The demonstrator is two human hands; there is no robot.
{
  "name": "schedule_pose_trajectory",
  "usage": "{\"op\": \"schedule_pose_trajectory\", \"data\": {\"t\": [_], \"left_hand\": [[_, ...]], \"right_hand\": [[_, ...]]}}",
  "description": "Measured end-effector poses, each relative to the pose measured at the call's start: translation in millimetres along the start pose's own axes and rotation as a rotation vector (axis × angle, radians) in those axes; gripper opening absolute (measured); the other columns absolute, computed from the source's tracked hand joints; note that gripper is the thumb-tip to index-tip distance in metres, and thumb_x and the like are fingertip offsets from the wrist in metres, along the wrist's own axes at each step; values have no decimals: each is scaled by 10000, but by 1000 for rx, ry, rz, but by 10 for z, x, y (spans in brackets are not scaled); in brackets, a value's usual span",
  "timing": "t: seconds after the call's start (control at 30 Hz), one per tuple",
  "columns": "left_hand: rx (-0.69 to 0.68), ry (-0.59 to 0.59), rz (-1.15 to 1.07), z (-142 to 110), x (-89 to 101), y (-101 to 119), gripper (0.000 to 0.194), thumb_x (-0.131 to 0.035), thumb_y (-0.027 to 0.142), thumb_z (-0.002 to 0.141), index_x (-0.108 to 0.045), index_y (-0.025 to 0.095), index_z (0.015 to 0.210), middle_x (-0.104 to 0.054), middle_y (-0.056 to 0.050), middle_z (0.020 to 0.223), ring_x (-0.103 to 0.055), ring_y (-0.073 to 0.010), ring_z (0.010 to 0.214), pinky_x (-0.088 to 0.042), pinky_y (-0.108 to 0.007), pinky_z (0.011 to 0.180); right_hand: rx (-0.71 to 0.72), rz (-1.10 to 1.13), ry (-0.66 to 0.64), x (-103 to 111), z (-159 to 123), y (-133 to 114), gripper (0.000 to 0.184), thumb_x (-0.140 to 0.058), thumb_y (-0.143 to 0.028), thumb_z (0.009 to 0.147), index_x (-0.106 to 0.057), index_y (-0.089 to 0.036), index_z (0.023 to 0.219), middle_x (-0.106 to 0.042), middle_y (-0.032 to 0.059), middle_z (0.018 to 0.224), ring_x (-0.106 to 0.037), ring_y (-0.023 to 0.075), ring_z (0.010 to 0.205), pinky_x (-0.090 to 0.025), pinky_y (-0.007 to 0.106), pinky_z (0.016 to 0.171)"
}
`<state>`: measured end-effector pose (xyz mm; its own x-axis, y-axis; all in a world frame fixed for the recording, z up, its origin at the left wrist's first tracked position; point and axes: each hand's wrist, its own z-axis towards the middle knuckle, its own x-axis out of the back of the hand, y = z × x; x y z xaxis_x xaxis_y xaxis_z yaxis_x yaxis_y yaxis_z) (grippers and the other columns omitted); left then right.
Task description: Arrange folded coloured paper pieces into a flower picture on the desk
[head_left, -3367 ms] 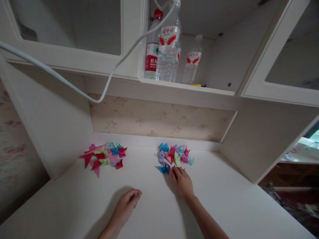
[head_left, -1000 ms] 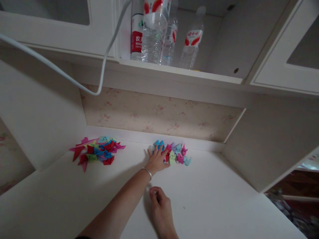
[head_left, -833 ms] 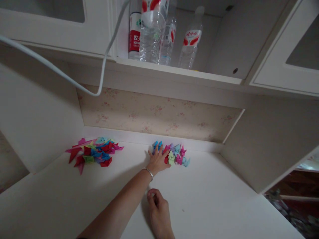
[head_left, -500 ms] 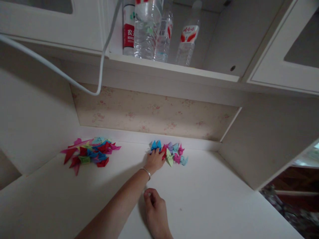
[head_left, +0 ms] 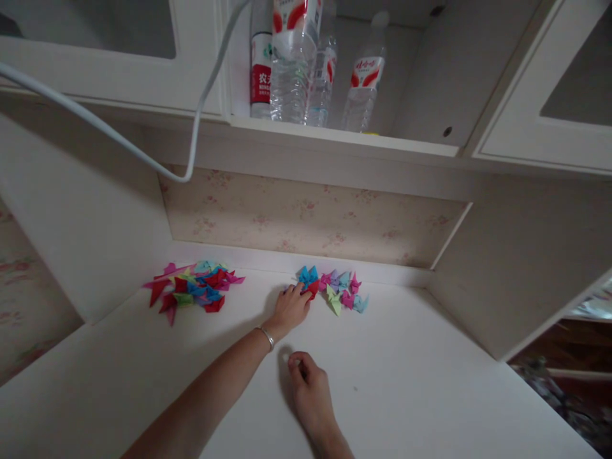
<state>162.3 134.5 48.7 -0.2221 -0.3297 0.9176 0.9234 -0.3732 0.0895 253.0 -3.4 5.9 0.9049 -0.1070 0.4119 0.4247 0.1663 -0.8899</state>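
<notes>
My left hand [head_left: 291,308], with a bangle at the wrist, is closed over a few folded paper cranes at the left end of the right-hand group. A red paper crane [head_left: 312,291] shows at its fingertips; the rest of its hold is hidden under the palm. Just behind it are blue paper cranes [head_left: 308,275]. Pink, purple, light blue and a green paper crane [head_left: 334,299] lie to the right, apart from the hand. Nearer to me, my right hand [head_left: 310,386] rests on the white tabletop [head_left: 406,376], fingers curled, nothing visible in them.
A larger heap of colourful paper cranes [head_left: 194,290] lies at the back left, by the side panel. Overhead, an open shelf [head_left: 344,138] holds several plastic bottles [head_left: 366,83]. A white cable [head_left: 119,143] hangs in front of the cabinet.
My left hand has come over to the right group, its spread fingers have closed, and it has drawn the red crane slightly left, away from the green one. My right hand has left the cranes.
</notes>
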Motion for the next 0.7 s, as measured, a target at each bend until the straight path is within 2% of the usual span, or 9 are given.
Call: {"op": "schedule_pose_trajectory", "data": {"t": [0.2,0.37,0.47,0.6,0.7], "left_hand": [[-41,2,45,-214,251,-333,245,-464,301,900,-625,298,1085,-517,-48,1184,-506,-220,1025,-423,-357,851],[-44,-11,84,-401,455,-756,272,-482,272,887,-630,303,1113,-518,-50,1226,-499,-227,1078,-409,-358,902],[-2,-11,115,-427,583,-1087,301,-446,274,900,-632,287,1136,-511,-69,1266,-484,-247,1126,-388,-385,948],[123,-7,154,-415,787,-1655,321,-438,301,896,-648,261,1135,-478,-101,1337,-447,-288,1192,-348,-451,995],[281,-39,158,-441,928,-2096,398,-477,454,865,-609,294,1204,-396,-106,1440,-271,-379,1321,-209,-630,1014]], "right_hand": [[16,11,-26,-11,-3,28,435,-434,-571,852,-673,-210,807,-566,-14,521,-458,146,462,-306,239,462],[6,7,-47,-13,-4,38,429,-443,-571,850,-672,-211,805,-540,-26,506,-435,136,454,-287,232,450],[11,6,-52,-16,-5,52,406,-441,-542,863,-670,-210,806,-526,-28,510,-430,133,462,-278,230,454],[8,-4,-69,-16,-5,64,371,-442,-504,878,-665,-214,810,-509,-34,514,-427,134,473,-279,232,467],[1,-3,-70,-12,-5,60,364,-452,-503,875,-668,-213,832,-502,-37,515,-429,134,474,-279,234,470]]}}
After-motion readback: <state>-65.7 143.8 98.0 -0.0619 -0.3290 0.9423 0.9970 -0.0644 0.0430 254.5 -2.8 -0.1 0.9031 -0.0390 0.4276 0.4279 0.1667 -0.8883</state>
